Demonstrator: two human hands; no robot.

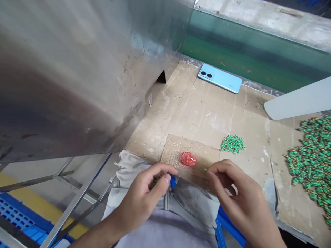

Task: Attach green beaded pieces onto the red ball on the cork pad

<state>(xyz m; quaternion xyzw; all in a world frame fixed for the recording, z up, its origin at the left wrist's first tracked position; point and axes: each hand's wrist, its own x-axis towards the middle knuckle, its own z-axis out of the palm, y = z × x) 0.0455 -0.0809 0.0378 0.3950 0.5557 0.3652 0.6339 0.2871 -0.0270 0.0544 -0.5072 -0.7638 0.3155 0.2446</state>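
Observation:
My left hand (141,198) is closed around a small dark-green bunch (155,183), most of it hidden by my fingers. My right hand (232,189) pinches a thin green sliver (205,169) between thumb and fingertips. Between my hands, a round translucent red disc (188,158) lies on a rough cardboard pad (176,151), touching neither hand. Right of the pad is a small heap of green-and-black pieces (232,144). A much larger spread of similar pieces (312,165) covers the cardboard at the far right.
A stainless steel hopper (64,75) overhangs the left side. A light-blue phone (219,78) lies face down at the back, before a green panel (258,51). A white plastic blade (297,100) juts in at right. Metal struts (74,193) and blue crates (20,217) sit below left.

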